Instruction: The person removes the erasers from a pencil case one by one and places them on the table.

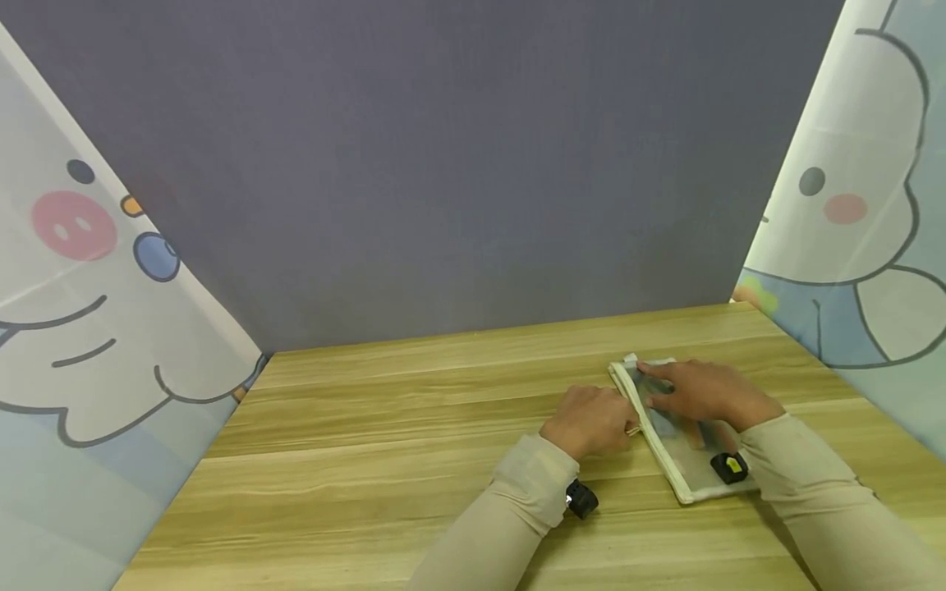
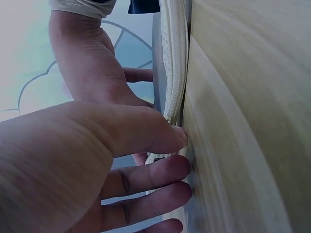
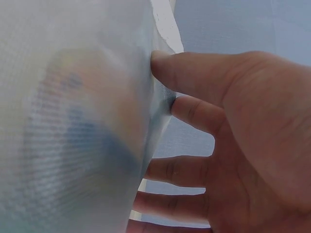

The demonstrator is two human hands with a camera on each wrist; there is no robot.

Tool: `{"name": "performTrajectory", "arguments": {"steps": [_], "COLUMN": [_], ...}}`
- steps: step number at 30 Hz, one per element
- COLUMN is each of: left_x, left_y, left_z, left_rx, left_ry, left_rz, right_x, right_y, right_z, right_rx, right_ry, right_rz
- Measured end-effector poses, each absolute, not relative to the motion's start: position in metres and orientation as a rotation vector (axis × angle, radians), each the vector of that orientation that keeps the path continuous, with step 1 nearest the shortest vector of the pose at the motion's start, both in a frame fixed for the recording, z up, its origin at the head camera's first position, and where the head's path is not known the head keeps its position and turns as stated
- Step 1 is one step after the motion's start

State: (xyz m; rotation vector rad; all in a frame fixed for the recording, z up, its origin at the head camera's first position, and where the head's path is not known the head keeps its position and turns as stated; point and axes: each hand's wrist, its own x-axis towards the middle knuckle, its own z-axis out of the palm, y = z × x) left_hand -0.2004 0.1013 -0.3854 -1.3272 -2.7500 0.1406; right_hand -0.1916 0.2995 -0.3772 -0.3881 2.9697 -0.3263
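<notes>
A translucent mesh zipper pouch [image 1: 691,460] with a cream zipper [image 1: 654,439] along its left edge lies flat on the table. My left hand [image 1: 594,419] is at the middle of that edge, thumb and fingers curled on the zipper pull. In the left wrist view, the zipper [image 2: 176,53] runs up from beside the thumb [image 2: 146,128]; the pull itself is mostly hidden. My right hand [image 1: 705,390] rests on the pouch's upper part, fingers fairly straight. Through the mesh [image 3: 29,145] in the right wrist view, blurred orange and blue shapes show.
The wooden table [image 1: 369,460] extends left and in front of the pouch. A grey panel [image 1: 473,164] stands behind it, with cartoon-printed sheets [image 1: 835,246] at the sides. Black devices [image 1: 581,499] sit by the wrists.
</notes>
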Motion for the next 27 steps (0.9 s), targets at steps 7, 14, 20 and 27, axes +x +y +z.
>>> {"name": "performTrajectory", "arguments": {"steps": [7, 14, 20, 27], "left_x": [-0.194, -0.187, -0.181, -0.174], "left_y": [0.101, 0.105, 0.106, 0.107], "left_z": [-0.386, -0.381, -0.376, -0.374], "left_rx": [-1.377, -1.449, -1.5, -1.556], "left_ry": [-2.751, -2.81, -2.848, -2.846], "left_rz": [0.157, 0.223, 0.223, 0.283], "right_x": [-0.192, -0.191, -0.193, -0.193], "right_y": [0.299, 0.299, 0.299, 0.299], "right_z": [-0.382, -0.378, -0.376, -0.378], "right_rx": [-0.398, -0.397, -0.384, -0.37], "right_ry": [3.033, 2.997, 2.978, 2.969], "right_rz": [-0.269, -0.31, -0.318, -0.313]}}
